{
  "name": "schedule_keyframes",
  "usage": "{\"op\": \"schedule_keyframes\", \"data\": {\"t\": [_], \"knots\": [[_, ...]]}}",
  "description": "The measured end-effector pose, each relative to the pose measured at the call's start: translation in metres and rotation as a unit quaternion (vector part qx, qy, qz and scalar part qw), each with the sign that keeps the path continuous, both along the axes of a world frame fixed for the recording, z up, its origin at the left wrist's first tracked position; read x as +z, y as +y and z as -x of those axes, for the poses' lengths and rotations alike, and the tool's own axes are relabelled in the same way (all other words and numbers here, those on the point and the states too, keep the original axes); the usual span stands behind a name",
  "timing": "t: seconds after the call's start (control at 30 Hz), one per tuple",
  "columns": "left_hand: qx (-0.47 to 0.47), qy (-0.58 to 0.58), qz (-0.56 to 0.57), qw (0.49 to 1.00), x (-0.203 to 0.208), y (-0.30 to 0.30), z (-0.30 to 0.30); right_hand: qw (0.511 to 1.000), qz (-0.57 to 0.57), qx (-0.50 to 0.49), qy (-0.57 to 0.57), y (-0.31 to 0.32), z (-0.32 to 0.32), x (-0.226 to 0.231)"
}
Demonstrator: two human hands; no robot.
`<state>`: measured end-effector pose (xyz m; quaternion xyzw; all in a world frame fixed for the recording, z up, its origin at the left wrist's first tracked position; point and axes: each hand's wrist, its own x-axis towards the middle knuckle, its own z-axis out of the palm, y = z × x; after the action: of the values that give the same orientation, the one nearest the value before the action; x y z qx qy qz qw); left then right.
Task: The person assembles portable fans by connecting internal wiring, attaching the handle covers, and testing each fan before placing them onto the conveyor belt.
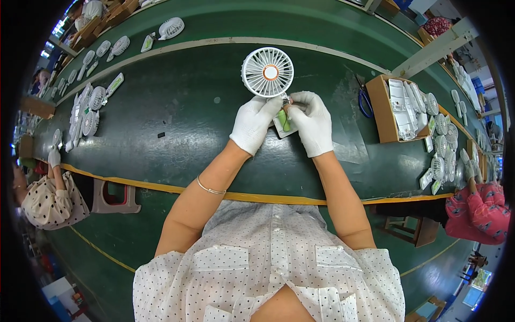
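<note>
A round-headed, slatted white plastic handheld fan (pixel 269 72) is pinched near its neck by the fingers of the white-gloved left hand (pixel 254 126), its face set just beyond the fingertips. Fingers of the white-gloved right hand (pixel 311 123) are bent together; whether anything is pinched cannot be told. A green cylindrical part (pixel 283 120) is seen beside the right thumb.

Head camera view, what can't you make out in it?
In the head view:
- Whether the fan is joined to the handle: the left hand and right hand cover that spot.
- What the right fingertips touch: too small, partly covered by them.
- The fan's back: hidden by its front.
- The box's bottom: under white parts.
- The co-worker in pink: partly cut off by the picture's round edge.
</note>
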<state>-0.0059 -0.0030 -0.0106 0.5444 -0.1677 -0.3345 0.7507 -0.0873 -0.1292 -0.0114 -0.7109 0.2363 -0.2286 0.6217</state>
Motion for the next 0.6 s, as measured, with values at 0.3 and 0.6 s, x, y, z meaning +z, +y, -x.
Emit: {"op": "schedule_keyframes", "data": {"t": [0.3,0.6], "knots": [[-0.041,-0.175,-0.073,0.981,0.007,0.002,0.004,0.997,0.065,-0.012,-0.025,-0.002,0.005,-0.008],[-0.071,-0.17,-0.111,0.977,0.021,0.006,-0.001,0.946,-0.292,0.097,-0.101,-0.023,0.009,-0.011]]}}
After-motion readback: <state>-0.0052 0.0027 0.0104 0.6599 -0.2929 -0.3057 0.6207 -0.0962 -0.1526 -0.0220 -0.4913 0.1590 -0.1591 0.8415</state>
